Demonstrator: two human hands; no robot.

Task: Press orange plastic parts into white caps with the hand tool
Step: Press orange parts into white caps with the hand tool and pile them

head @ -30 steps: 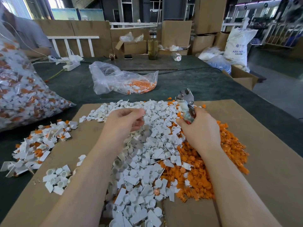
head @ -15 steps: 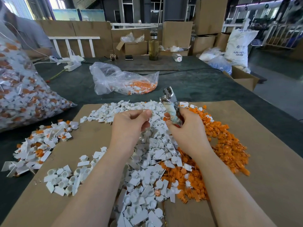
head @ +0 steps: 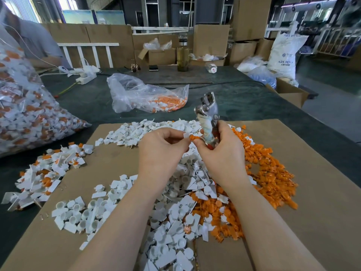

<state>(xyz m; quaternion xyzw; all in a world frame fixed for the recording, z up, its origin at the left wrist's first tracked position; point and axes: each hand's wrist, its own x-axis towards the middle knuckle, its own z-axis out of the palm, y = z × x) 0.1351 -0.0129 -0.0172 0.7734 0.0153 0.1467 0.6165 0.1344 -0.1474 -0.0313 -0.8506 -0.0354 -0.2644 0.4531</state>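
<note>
Cap [head: 186, 135] mostly hidden by left hand [head: 162, 151], tool [head: 207, 118] handles hidden

There is one view only, from a wide-angle camera worn on the person's head. It looks forward and steeply down, close over the worktop [head: 244, 98], whose cardboard sheet [head: 322, 192] fills the lower frame. Both forearms enter from the bottom edge and meet near the centre. The upper frame reaches far back to stacked boxes [head: 212, 40]; edges bow outward.
</note>
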